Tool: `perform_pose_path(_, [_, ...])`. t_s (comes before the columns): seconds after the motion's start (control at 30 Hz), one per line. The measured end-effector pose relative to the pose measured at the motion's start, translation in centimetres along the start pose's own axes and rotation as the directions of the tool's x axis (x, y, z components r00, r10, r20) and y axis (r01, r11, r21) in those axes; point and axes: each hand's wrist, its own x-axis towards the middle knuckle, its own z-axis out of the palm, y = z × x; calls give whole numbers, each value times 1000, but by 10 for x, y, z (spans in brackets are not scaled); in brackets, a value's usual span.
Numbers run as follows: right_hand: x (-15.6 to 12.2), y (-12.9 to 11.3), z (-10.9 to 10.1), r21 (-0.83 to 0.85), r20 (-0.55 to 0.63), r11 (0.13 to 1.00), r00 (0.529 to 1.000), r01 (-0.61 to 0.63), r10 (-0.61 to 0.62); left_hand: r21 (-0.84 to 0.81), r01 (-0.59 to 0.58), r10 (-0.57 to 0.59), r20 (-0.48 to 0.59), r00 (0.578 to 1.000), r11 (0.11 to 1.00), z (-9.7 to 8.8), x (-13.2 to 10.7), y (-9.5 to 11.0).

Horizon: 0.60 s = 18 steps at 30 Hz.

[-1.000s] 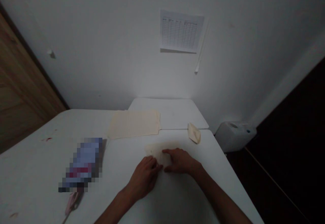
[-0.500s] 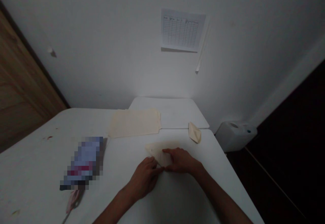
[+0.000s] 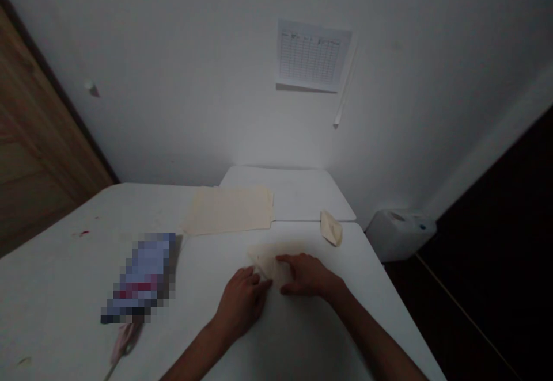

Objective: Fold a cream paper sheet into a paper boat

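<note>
A small piece of cream paper (image 3: 266, 261), partly folded with a pointed corner at its left, lies flat on the white table (image 3: 207, 277). Curled fingers of my left hand (image 3: 242, 299) grip its lower left edge, the thumb pressed along the fold. My right hand (image 3: 309, 274) rests at the paper's right side, index fingertip touching it and thumb spread apart. That hand covers much of the right part of the sheet. Beyond it, to the right, a folded cream paper piece (image 3: 331, 229) sits near the table edge.
Larger cream sheets (image 3: 231, 210) lie at the back left. A pixelated blue item (image 3: 144, 271) and scissors with pink handles (image 3: 125, 338) are on the left. A white jug (image 3: 400, 236) stands beyond the right edge. A printed chart (image 3: 313, 56) hangs on the wall.
My left hand has shifted slightly left and its thumb has drawn back from the right thumb. The right index finger stays on the paper, its thumb now farther from the sheet.
</note>
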Motion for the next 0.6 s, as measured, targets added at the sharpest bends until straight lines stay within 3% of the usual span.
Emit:
perform_pose_path(0.23, [0, -1, 0, -7, 5, 1000, 1000, -13, 13, 87, 140, -140, -9, 990, 986, -8, 1, -11])
perform_pose_path(0.6, [-1, -3, -2, -5, 4, 1000, 1000, -24, 24, 172, 235, -224, -80, 971, 957, -13, 2, -26])
